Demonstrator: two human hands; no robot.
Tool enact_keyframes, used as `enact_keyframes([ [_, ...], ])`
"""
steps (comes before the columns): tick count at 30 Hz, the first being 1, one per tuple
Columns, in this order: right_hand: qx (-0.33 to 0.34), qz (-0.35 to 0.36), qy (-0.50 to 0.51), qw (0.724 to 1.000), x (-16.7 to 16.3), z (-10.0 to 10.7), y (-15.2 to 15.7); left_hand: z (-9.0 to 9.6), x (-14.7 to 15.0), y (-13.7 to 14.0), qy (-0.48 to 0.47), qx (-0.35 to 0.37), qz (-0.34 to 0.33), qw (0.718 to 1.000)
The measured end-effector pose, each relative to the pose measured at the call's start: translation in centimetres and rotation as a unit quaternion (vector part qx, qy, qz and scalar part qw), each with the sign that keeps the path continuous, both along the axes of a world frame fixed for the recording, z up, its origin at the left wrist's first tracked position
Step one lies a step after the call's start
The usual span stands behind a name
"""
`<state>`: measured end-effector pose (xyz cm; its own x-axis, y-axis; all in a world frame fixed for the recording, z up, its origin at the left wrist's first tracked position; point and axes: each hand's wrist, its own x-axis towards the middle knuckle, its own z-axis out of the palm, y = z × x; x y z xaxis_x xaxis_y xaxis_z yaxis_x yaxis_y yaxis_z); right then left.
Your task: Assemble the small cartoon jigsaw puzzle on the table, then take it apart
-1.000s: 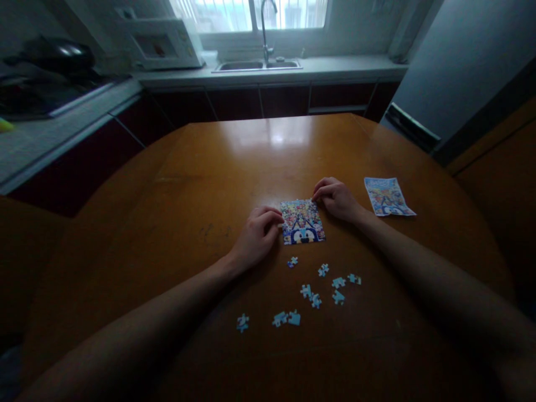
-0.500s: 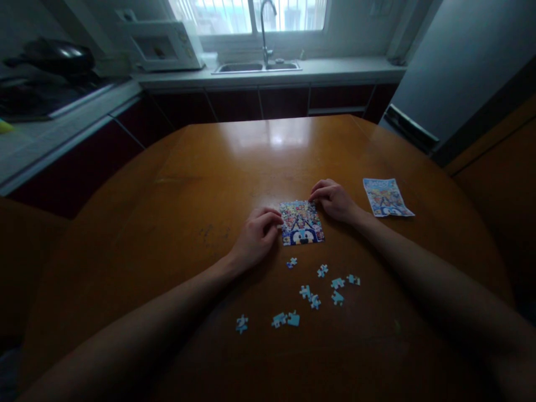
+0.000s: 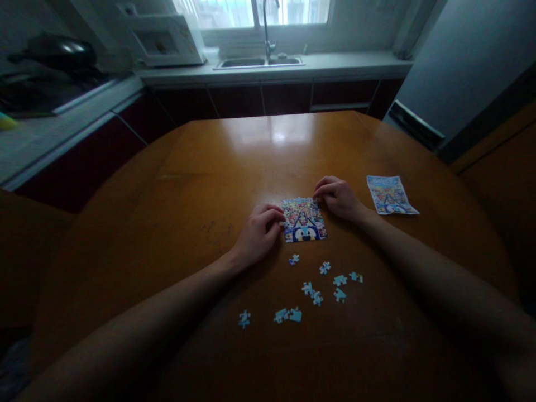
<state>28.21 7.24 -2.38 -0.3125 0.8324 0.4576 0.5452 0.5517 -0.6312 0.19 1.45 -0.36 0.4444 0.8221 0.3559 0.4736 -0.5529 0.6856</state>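
You are sitting at the table (image 3: 188, 184), and nearly nothing is changing since a second ago: the puzzle (image 3: 304, 220) is staying put, so you are only steadying it. It is lying flat mid-table, its long axis running away from you, picture upright. The leaflet (image 3: 391, 195) is lying right of the puzzle. Your left hand (image 3: 257, 233), curled, is touching the puzzle's left edge; your right hand (image 3: 338, 197) is pinching its far right corner. Loose pieces (image 3: 312, 293) are lying nearer you.

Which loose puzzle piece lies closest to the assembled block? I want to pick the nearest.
The lone piece just below the assembled puzzle, off its lower left corner; all the other loose pieces lie farther toward the table's near edge.
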Motion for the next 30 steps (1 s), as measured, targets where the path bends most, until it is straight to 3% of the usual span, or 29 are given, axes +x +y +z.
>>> enact_keyframes([
  [24,0.004,-0.002,-0.016,1.000,-0.1,-0.1,0.0,0.0,0.0,0.0,0.000,-0.003,-0.002,1.000],
  [30,0.085,0.030,-0.087,0.992,-0.8,1.7,-1.7,0.0,0.1,0.0,-0.008,0.001,-0.005,1.000],
])
